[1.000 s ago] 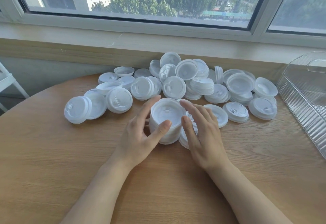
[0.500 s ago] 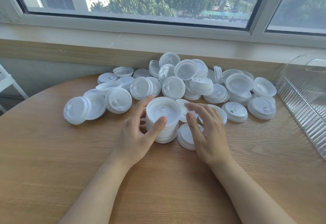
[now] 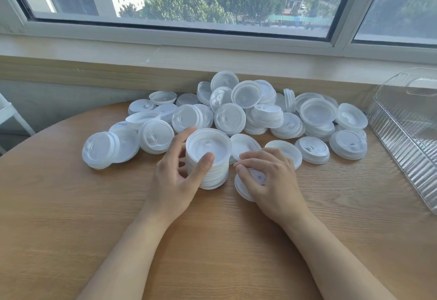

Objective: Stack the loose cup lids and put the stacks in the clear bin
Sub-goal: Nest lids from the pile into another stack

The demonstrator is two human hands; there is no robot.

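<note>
Table: round wooden table, its far edge against the wall under the window.
Clear bin: ribbed, at the table's right edge, well apart from both hands and to their right; no lids visible in it.
Loose lids: white cup lids heaped along the far edge, some flat, some tilted or on edge, a few already nested.
Stack: upright pile of lids near the table's middle, axis vertical, just in front of the heap.
Left hand: grips the stack from its left, thumb across the near side and fingers curled round the far side.
Small pile: a few lids lying flat just right of the stack.
Right hand: fingers curled down, pinching the small pile's top; forearm comes from the near right edge.
Key relation: the small pile lies right beside the stack, so the right hand is nearer; joining them likely needs a short lift leftward. The bin lies on the right hand's side.
</note>
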